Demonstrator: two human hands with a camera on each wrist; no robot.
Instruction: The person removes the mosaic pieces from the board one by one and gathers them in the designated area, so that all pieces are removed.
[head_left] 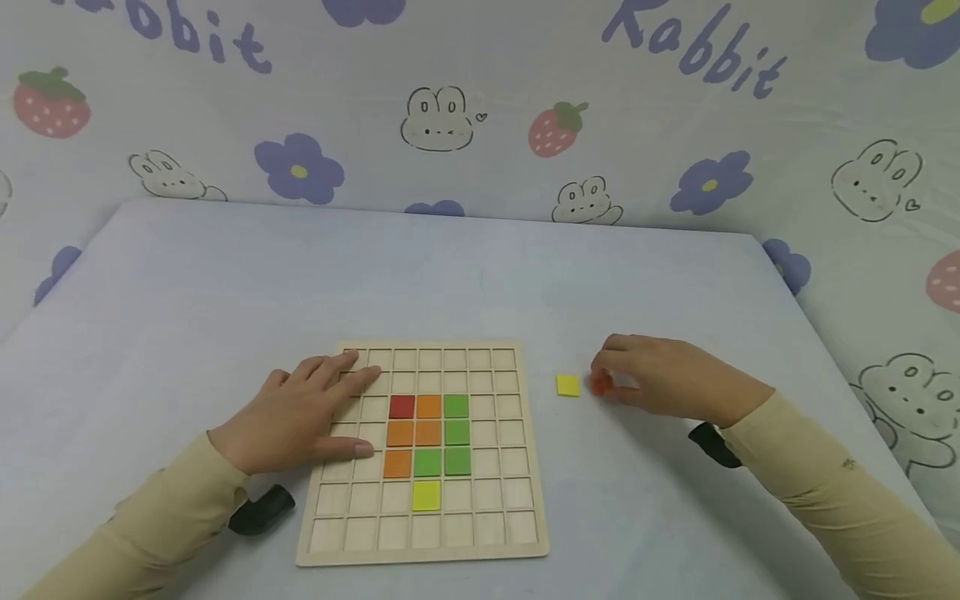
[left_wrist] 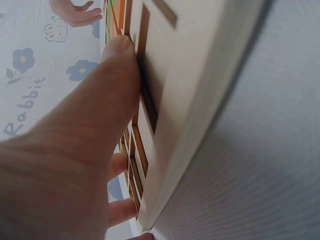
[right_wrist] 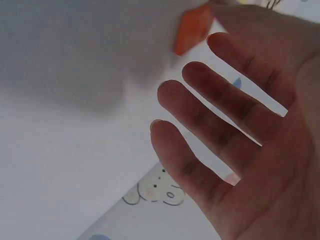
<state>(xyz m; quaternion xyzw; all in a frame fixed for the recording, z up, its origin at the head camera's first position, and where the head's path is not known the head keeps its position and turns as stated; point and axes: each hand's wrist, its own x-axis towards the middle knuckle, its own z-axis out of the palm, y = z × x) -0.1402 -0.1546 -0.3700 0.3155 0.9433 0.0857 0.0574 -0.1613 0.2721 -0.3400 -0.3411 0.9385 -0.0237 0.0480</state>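
orange, flat, square tile (head_left: 601,383): located to the right of the board, above the white cloth-covered desk (head_left: 480,283); contact with the desk cannot be confirmed. the right hand (head_left: 671,377) pinches it between thumb and index finger, gap narrow; in the right wrist view the other fingers (right_wrist: 172,137) extend apart from it.

yellow, flat, square tile (head_left: 567,385): lies on the desk between the board and the right hand, just beside the held piece.

pale wooden, square grid board (head_left: 423,557): flat on the desk, seven rows by seven columns. third row from the far side: red tile (head_left: 402,407), orange, green. fourth row: orange, orange, green. fifth row: orange, green, green. sixth row: one yellow tile (head_left: 426,496), below the middle column of the group.

left hand (head_left: 300,417): rests on the board's left side, fingers spread, thumb wide of the index finger, holding nothing.

surroundings: beige sleeves (head_left: 161,517) on both arms; a white patterned cloth (head_left: 495,58) with rabbits, strawberries and purple flowers behind the desk.
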